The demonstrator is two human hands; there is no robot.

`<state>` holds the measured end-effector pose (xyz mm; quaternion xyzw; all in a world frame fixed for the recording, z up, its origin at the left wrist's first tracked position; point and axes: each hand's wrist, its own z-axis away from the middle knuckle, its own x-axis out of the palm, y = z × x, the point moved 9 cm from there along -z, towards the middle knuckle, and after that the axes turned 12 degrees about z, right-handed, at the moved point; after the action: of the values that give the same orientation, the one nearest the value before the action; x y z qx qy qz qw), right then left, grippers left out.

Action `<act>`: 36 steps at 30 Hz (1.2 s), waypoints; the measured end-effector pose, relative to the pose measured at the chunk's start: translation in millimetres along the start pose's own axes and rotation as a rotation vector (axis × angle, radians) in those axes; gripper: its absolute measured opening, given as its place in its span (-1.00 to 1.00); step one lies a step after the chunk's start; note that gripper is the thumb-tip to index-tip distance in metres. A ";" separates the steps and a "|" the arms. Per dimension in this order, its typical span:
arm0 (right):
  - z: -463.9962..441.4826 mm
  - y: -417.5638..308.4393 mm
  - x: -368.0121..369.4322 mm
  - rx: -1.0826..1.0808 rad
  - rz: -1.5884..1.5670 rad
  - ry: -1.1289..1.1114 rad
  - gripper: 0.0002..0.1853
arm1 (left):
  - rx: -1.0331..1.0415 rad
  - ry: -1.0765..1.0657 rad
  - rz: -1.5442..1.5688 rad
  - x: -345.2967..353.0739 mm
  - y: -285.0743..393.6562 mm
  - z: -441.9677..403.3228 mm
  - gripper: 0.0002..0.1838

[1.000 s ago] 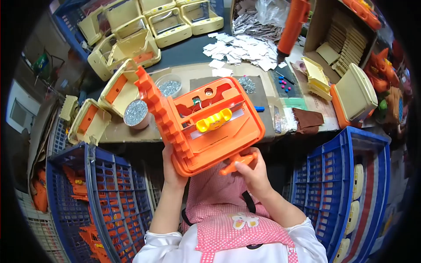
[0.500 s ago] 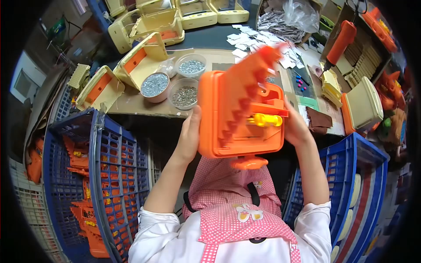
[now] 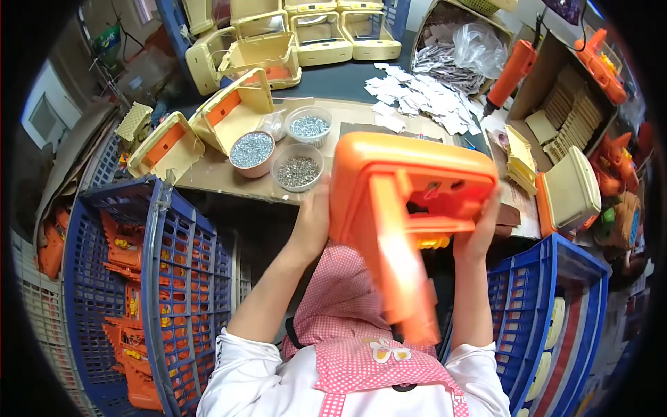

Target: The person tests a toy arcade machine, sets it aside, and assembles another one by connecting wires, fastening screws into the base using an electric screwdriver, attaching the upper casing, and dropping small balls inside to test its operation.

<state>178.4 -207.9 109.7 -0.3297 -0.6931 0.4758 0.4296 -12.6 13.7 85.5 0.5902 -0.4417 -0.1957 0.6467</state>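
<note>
An orange plastic housing [image 3: 417, 156] is held up between both hands at the table's near edge, tilted and partly blurred. Its toothed orange strip points down toward the pink checked apron, and a bit of a yellow part [image 3: 434, 243] shows under it. My left hand [image 3: 311, 226] grips the left side, with fingertips partly hidden. On the right side, my right hand [image 3: 481, 233] is pressed against the housing. Bowls of small metal pieces stand just beyond my left hand: a pinkish bowl [image 3: 251, 151], a clear tub [image 3: 297, 169] and another clear tub [image 3: 309, 126].
Cream housings [image 3: 319, 42] stand at the back. White paper pieces [image 3: 424, 97] lie behind the held housing. An orange power driver [image 3: 513, 73] hangs at the right. Blue crates stand at the left [image 3: 187, 292] and right [image 3: 521, 299]. A cardboard box [image 3: 556, 90] holds cream parts.
The orange housing has been turned over toward me, so its toothed strip has swung from pointing up to pointing down. My right hand has moved from the knob to the housing's right side.
</note>
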 end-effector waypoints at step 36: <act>-106.9 84.2 29.2 -0.267 1.084 -0.356 -0.86 | -0.220 0.040 -0.062 -43.1 -70.3 -12.1 -0.46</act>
<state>267.6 -114.7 57.6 -0.6034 -0.5410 0.5842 -0.0433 -7.0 38.3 6.1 0.5329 -0.3860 -0.2513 0.7098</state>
